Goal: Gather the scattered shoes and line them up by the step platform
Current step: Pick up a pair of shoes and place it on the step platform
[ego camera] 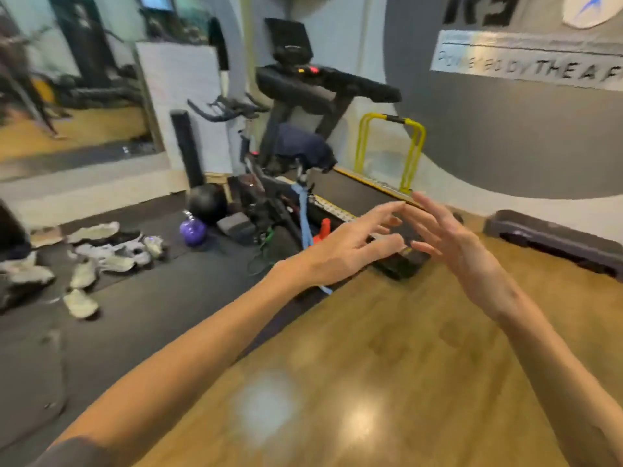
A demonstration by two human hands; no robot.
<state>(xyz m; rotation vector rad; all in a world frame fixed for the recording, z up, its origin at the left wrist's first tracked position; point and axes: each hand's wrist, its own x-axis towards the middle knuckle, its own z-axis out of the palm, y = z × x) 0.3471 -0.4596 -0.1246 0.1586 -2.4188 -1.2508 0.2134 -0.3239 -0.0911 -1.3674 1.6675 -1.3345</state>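
Both of my arms are extended forward at chest height, forearms bare, converging toward the middle of the view. My left hand (350,249) is held palm down with the fingers spread and slightly curled; it grips nothing. My right hand (451,244) is turned edge-on, palm facing the left hand, fingers straight and fanned; it is also empty. The fingertips of the two hands come close to each other but I cannot tell whether they touch.

The scattered shoes (91,261) lie in a loose heap on the dark rubber mat (161,311) at the far left, well apart from both hands. Most are pale grey or white; several lie on their sides or sole up, and one sits alone nearer to me at the edge of the group.

The step platform (553,237) is a low grey block on the wooden floor (387,348) at the right, against the wall, well apart from the shoes. No shoe stands beside it.

Behind my hands are a treadmill (323,92) and an exercise bike (269,183). A purple kettlebell (192,230) and a black ball (205,203) rest on the mat between the shoes and the bike.
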